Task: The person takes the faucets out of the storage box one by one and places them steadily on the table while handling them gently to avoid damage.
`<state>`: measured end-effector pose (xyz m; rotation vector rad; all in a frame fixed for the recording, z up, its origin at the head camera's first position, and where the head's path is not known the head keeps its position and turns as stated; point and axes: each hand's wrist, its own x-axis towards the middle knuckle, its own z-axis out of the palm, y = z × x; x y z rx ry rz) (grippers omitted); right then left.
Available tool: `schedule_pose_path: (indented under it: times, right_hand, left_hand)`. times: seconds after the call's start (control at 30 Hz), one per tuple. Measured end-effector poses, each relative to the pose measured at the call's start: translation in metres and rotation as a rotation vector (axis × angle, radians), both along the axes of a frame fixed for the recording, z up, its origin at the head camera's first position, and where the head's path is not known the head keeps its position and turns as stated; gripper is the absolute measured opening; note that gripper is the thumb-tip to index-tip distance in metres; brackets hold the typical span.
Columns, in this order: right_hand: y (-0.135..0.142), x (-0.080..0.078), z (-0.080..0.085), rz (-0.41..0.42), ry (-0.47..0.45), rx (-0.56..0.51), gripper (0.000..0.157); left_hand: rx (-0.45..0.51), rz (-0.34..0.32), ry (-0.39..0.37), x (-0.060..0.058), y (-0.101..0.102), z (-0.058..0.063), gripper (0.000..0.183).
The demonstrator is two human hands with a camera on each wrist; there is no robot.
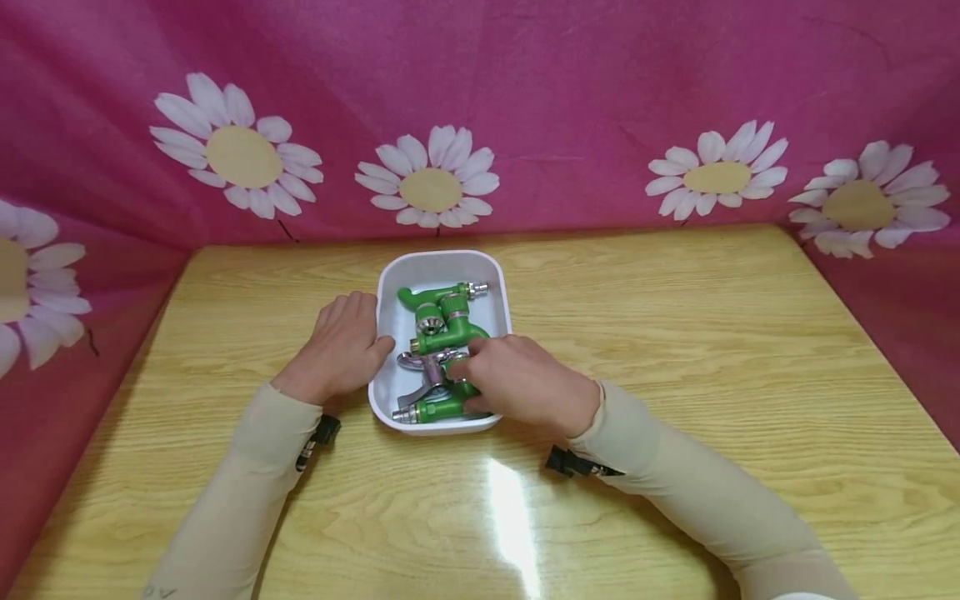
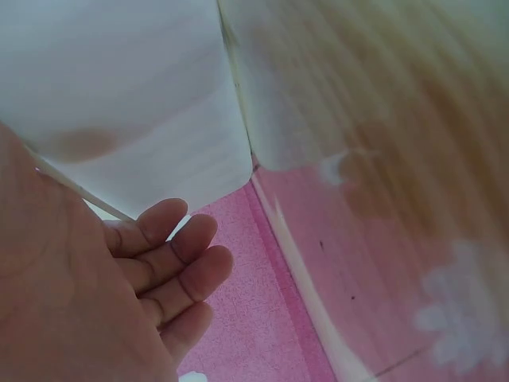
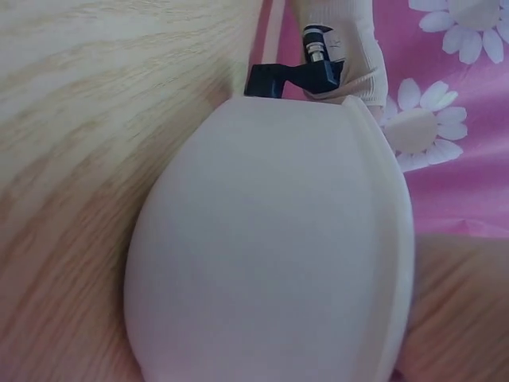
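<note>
A white plastic tub (image 1: 441, 428) on the table holds several water taps. Green taps lie at its far end (image 1: 431, 296) and middle (image 1: 447, 338). Nearer are a chrome tap (image 1: 432, 367) and another green tap (image 1: 438, 409) with a silver nozzle. My left hand (image 1: 333, 346) holds the tub's left side, thumb over the rim; its loosely bent fingers (image 2: 203, 274) show outside the wall in the left wrist view. Across the right rim reaches my right hand (image 1: 528, 385), fingers curled at the nearest green tap and partly covering it. The right wrist view shows mostly the tub's outer wall (image 3: 262, 239).
The tub stands left of centre on a wood-grain table (image 1: 675, 350). Pink cloth (image 1: 570, 108) with large daisies hangs behind and at both sides. Small black devices (image 1: 573, 462) are strapped to both sleeved wrists.
</note>
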<state>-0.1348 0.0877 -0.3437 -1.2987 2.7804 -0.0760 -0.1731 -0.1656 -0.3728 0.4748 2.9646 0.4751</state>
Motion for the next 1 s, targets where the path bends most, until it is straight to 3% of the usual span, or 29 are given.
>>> schedule_pose_path:
  times: [0.23, 0.47, 1.0]
  right_hand:
    - [-0.0024, 0.0013, -0.0019, 0.024, 0.035, 0.005, 0.025]
    - [-0.0015, -0.0018, -0.0014, 0.017, -0.049, 0.021, 0.028]
    - [-0.0010, -0.0044, -0.0016, 0.026, -0.075, 0.010, 0.028]
  left_hand:
    - [-0.009, -0.013, 0.020, -0.0002, -0.0024, -0.0021, 0.049]
    - [0.000, -0.014, 0.010, -0.0013, -0.0005, -0.0004, 0.051]
    - [0.006, -0.016, 0.007, -0.0014, 0.0002, 0.0011, 0.050]
